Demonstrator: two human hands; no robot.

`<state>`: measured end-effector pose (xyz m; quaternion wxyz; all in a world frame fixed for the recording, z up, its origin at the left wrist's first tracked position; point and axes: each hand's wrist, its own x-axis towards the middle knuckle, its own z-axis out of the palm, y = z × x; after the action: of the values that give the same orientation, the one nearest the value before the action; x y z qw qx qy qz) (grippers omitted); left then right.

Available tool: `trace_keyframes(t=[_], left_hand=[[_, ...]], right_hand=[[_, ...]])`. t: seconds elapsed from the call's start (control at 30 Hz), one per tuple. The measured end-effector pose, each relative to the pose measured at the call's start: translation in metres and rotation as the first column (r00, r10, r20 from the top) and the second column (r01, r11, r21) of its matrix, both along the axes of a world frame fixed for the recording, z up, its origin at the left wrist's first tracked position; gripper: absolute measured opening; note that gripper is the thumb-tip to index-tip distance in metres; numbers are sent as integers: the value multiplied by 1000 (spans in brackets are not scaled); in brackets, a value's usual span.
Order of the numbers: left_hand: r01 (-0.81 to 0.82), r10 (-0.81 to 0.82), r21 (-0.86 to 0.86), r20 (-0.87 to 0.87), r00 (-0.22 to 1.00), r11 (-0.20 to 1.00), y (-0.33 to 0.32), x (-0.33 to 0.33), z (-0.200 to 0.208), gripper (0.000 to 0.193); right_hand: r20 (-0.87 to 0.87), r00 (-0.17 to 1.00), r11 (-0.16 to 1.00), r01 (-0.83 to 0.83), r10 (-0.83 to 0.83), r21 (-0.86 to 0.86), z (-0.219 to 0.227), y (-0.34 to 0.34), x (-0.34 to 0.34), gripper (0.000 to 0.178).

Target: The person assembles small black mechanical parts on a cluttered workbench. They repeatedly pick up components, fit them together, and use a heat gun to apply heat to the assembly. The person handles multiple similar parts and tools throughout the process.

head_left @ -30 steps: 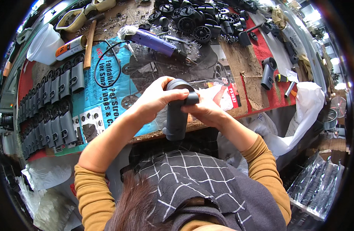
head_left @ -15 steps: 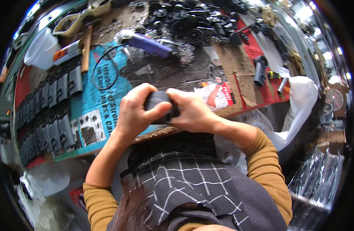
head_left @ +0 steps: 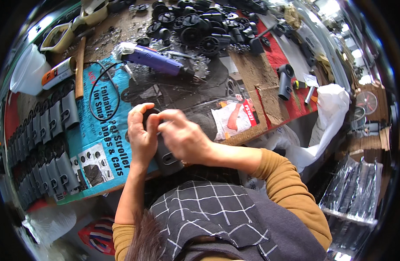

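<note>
A dark grey plastic fitting [head_left: 167,162] with a slot in its flat lower part is held upright at the bench's front edge. My left hand [head_left: 141,135] wraps its rounded upper end, thumb and fingers on either side. Over that same end my right hand [head_left: 184,137] is closed, fingertips pinched together close to my left thumb. Whatever lies between those fingertips is hidden. Beyond my hands, a purple power screwdriver [head_left: 154,59] with clear wrap at one end lies on the dark mat, its bit pointing right.
Similar grey fittings [head_left: 56,117] stand in two rows at left. Black wheels and plastic parts [head_left: 200,28] are heaped at the back. A hammer [head_left: 80,69], an orange-and-white can [head_left: 58,74] and a white tub [head_left: 29,69] sit back left. A plastic bag [head_left: 332,102] hangs off the right edge.
The fitting has turned, so its flat slotted part now points down toward me. My right hand has shifted from its side to its upper end, fingers pinched. The whole view has swung slightly.
</note>
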<state>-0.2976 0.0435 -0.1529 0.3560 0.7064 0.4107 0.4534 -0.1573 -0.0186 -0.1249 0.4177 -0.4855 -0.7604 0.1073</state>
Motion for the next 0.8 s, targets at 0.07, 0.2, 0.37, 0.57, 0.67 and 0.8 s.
trace_keyframes(t=[0.07,0.2,0.37,0.57,0.67,0.8], left_hand=[[-4,9,49,-99,995,999,-1,-1,4,42],[35,-45,-138,-64,997,990,0,-3,11,49],[64,-74,-202,-44,996,977,5,-4,16,48],[13,-11,-153,18,1000,988,1,-1,9,49],[21,-15,-187,33,999,982,1,-1,5,49],[28,-22,-169,38,999,985,2,-2,3,50]], right_hand=[[-81,988,991,131,-132,-23,9,12,21,12],[17,970,962,243,-243,-123,21,30,63,5],[254,947,981,185,-195,64,13,85,62,4],[520,830,975,120,-203,190,-17,154,40,8],[596,774,970,98,-215,223,-26,169,35,10],[656,727,979,139,-204,150,-24,168,34,8]])
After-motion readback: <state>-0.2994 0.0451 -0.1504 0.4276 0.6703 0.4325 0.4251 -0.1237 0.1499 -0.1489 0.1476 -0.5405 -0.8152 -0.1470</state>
